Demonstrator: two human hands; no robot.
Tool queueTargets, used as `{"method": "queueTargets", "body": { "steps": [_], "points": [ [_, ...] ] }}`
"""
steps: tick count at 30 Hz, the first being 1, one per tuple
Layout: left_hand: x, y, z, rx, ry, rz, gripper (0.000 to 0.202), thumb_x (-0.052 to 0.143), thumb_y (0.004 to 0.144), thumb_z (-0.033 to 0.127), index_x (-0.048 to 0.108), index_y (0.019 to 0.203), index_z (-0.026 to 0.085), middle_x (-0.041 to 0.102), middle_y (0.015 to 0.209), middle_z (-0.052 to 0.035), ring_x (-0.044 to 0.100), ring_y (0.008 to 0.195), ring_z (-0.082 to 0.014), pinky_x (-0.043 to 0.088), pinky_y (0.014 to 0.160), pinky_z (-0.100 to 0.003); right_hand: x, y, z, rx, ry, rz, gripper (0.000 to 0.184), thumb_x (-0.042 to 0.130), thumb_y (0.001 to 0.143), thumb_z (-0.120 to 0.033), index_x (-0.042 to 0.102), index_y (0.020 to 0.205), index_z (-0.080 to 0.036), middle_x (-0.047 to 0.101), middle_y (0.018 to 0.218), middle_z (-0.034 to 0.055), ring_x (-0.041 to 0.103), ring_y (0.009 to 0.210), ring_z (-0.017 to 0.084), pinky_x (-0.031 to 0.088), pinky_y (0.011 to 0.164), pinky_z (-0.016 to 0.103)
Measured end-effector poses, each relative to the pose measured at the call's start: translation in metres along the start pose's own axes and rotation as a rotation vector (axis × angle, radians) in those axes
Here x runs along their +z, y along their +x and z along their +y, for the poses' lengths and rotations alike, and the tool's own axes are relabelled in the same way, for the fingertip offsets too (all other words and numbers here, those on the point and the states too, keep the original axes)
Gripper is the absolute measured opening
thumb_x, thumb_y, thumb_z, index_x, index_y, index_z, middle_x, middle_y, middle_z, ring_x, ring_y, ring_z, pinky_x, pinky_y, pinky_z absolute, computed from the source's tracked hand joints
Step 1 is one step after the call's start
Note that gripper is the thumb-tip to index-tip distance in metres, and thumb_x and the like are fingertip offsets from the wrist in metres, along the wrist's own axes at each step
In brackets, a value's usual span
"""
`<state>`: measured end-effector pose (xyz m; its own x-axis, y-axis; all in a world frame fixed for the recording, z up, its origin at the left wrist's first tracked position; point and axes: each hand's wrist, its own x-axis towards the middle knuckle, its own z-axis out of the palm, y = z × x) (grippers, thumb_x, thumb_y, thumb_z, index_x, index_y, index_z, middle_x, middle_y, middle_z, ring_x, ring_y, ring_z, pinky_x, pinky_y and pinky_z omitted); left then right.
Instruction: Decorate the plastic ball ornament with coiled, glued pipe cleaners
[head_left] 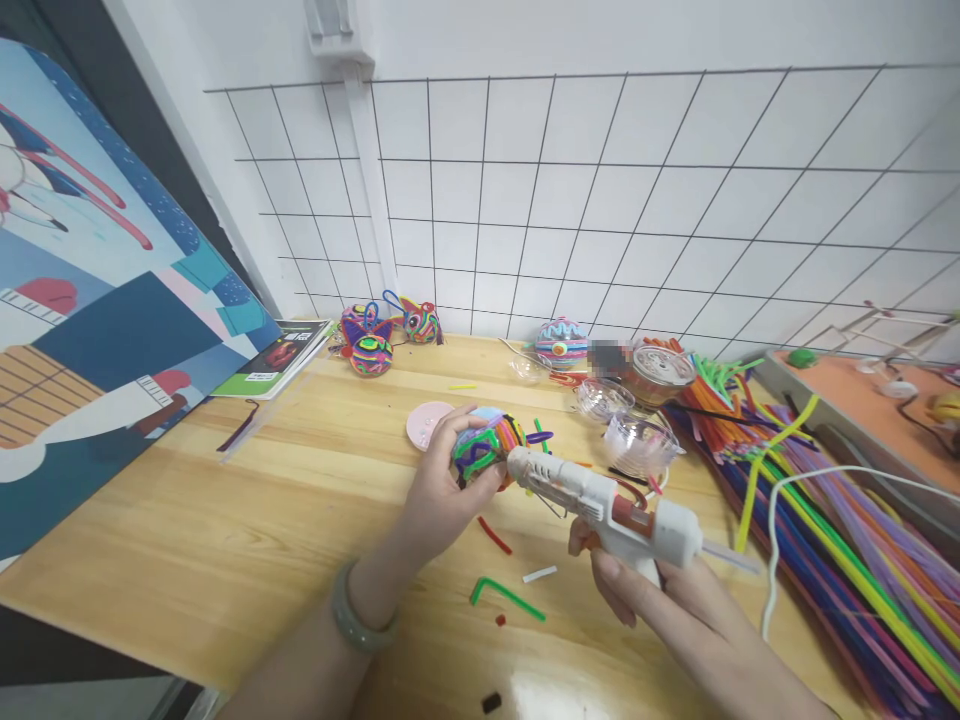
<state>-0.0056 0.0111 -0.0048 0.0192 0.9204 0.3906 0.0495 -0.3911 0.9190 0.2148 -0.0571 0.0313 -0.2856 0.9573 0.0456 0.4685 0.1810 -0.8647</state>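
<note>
My left hand (442, 490) is closed around a ball (487, 440) covered in multicoloured pipe cleaners, holding it above the table. In my right hand (660, 590) is a white hot glue gun (592, 500), gripped by its handle, with a clear glue stick (731, 555) poking out of its back. The gun's nozzle end is at the ball's right side; whether the tip touches is hidden. Behind my left hand lies a pink dish (426, 422). Below the ball are a bent green pipe cleaner (510, 597), a red piece (495, 535) and a white piece (540, 574).
Finished-looking pipe-cleaner ornaments (370, 350) stand by the grid wall. Clear plastic shells (637, 440) and a tin (664, 368) sit at right. Bundled pipe cleaners (840, 540) and a white cord (774, 520) lie further right. A large illustrated board (112, 300) leans at left.
</note>
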Motion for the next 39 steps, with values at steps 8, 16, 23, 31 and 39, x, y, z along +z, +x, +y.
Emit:
{"method": "queueTargets", "body": {
  "steps": [8, 16, 23, 31, 39],
  "points": [
    [-0.0003, -0.0004, -0.0022, 0.005, -0.033, -0.019, 0.037, 0.066, 0.080, 0.023, 0.050, 0.114, 0.024, 0.039, 0.140, -0.0103, 0.045, 0.130, -0.0238, 0.035, 0.108, -0.039, -0.0011, 0.0018, 0.0005, -0.046, -0.022, -0.041, 0.029, 0.041, 0.097, -0.044, 0.058, 0.106, -0.021, 0.047, 0.064, -0.0019, 0.047, 0.058, 0.015, 0.044, 0.055, 0.025],
    [-0.0003, 0.0000, -0.0031, -0.023, -0.042, -0.022, 0.039, 0.066, 0.079, 0.023, 0.049, 0.114, 0.024, 0.039, 0.140, -0.0103, 0.046, 0.128, -0.0231, 0.037, 0.107, -0.038, 0.0002, 0.0029, -0.0033, -0.031, -0.007, -0.043, 0.030, 0.041, 0.096, -0.047, 0.057, 0.100, -0.022, 0.047, 0.063, -0.0016, 0.047, 0.056, 0.015, 0.043, 0.051, 0.025],
    [-0.0001, 0.0009, -0.0028, -0.019, -0.010, -0.020, 0.038, 0.067, 0.079, 0.024, 0.050, 0.113, 0.025, 0.041, 0.139, -0.0103, 0.045, 0.129, -0.0246, 0.036, 0.107, -0.041, 0.0002, 0.0036, -0.0047, -0.042, -0.029, -0.043, 0.031, 0.041, 0.096, -0.045, 0.059, 0.106, -0.021, 0.049, 0.065, -0.0014, 0.047, 0.057, 0.015, 0.043, 0.051, 0.024],
    [-0.0006, 0.0017, -0.0065, -0.020, -0.002, -0.006, 0.038, 0.068, 0.078, 0.026, 0.052, 0.113, 0.025, 0.042, 0.140, -0.0109, 0.046, 0.129, -0.0255, 0.036, 0.107, -0.041, 0.0026, 0.0032, -0.0039, -0.071, -0.042, -0.017, 0.029, 0.043, 0.095, -0.045, 0.061, 0.100, -0.022, 0.048, 0.062, -0.0015, 0.047, 0.054, 0.015, 0.043, 0.048, 0.024],
    [-0.0013, 0.0019, -0.0079, -0.017, 0.004, -0.009, 0.038, 0.068, 0.079, 0.027, 0.051, 0.113, 0.025, 0.042, 0.140, -0.0105, 0.045, 0.130, -0.0253, 0.036, 0.108, -0.041, 0.0018, 0.0027, -0.0048, -0.046, -0.041, -0.042, 0.029, 0.042, 0.095, -0.046, 0.059, 0.095, -0.023, 0.048, 0.064, -0.0007, 0.047, 0.056, 0.016, 0.044, 0.049, 0.025]
  ]
}}
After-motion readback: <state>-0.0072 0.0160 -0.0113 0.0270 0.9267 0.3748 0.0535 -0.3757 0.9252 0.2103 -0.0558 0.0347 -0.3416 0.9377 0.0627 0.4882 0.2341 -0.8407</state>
